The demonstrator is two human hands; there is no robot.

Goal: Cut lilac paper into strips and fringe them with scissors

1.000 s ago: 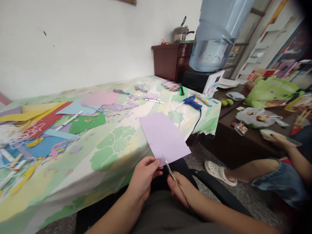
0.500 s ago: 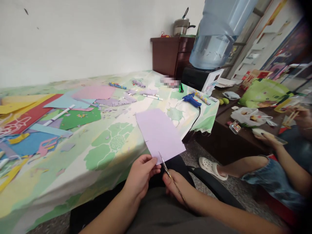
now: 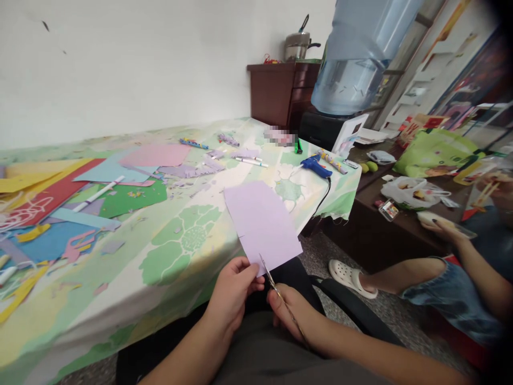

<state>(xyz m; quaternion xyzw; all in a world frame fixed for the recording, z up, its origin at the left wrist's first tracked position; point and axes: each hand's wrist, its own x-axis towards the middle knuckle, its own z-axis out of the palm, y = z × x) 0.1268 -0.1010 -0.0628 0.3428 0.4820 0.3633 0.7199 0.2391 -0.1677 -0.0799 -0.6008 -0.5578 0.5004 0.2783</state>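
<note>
A sheet of light purple paper (image 3: 262, 222) extends over the table's near edge, its lower corner pinched between the thumb and fingers of my left hand (image 3: 236, 283). A short slit shows in the paper's left side. My right hand (image 3: 292, 310) is closed round a pair of scissors (image 3: 274, 286). The scissors' blades lie at the lower edge of the paper, just right of my left thumb, with the tip over the sheet. Their handles are mostly hidden by my right hand.
Coloured paper sheets (image 3: 132, 198) and scraps cover the table's left side. Markers (image 3: 250, 161) and a blue glue gun (image 3: 316, 166) with a cord lie farther back. On the right, a seated person (image 3: 441, 289) holds chopsticks beside a dark table with bags (image 3: 433, 152).
The paper's right corner has shifted slightly left and down. Both hands keep nearly the same place, and the scissors still sit at the sheet's lower edge.
</note>
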